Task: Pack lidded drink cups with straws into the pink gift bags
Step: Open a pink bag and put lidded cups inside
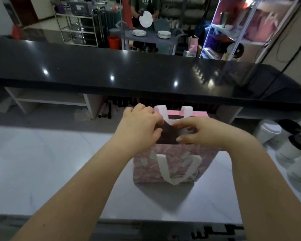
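Note:
A pink patterned gift bag (177, 157) with white ribbon handles stands upright on the white table (59, 171), its mouth spread open and dark inside. My left hand (139, 126) grips the bag's left top edge with curled fingers. At the right side of the opening, my right hand (198, 133) pinches the near top edge. One white handle hangs down the front and the other stands up at the back. Several white drink cups with black lids (290, 145) stand at the table's right edge. No straw is visible.
A long black counter (146, 72) runs across behind the table. Beyond it a person holds a white plate over a cart with plate stacks (151, 34). Metal shelving with pink bags (261, 26) stands at the back right.

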A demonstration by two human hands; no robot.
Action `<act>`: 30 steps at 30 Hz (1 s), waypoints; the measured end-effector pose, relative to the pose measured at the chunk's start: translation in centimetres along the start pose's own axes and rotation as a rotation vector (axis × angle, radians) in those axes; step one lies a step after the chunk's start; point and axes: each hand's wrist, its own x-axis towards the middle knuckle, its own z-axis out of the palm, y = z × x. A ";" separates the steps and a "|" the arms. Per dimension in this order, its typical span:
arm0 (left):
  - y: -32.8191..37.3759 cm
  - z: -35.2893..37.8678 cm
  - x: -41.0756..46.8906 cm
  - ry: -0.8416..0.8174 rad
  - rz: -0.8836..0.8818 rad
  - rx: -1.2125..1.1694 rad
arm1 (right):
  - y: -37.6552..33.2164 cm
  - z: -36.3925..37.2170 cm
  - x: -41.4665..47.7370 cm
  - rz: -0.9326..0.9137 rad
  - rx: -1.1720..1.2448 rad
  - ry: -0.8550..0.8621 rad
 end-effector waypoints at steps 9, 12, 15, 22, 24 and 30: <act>10.0 3.5 5.8 -0.078 0.140 -0.088 | 6.4 -0.6 -6.2 0.126 0.077 0.555; 15.2 4.8 7.1 -0.070 0.197 -0.184 | 9.8 -0.8 -9.1 0.193 0.000 0.675; 20.7 6.3 7.9 -0.108 0.222 -0.215 | 13.3 -0.9 -12.1 0.319 -0.066 0.759; 28.2 12.6 11.0 -0.209 0.156 -0.194 | 21.9 -1.0 -14.3 0.449 -0.043 0.688; 29.1 14.8 12.3 -0.234 0.113 -0.198 | 24.7 -1.3 -14.0 0.449 -0.024 0.652; 31.6 21.4 15.7 -0.322 -0.023 -0.223 | 32.7 -0.9 -11.7 0.398 0.094 0.500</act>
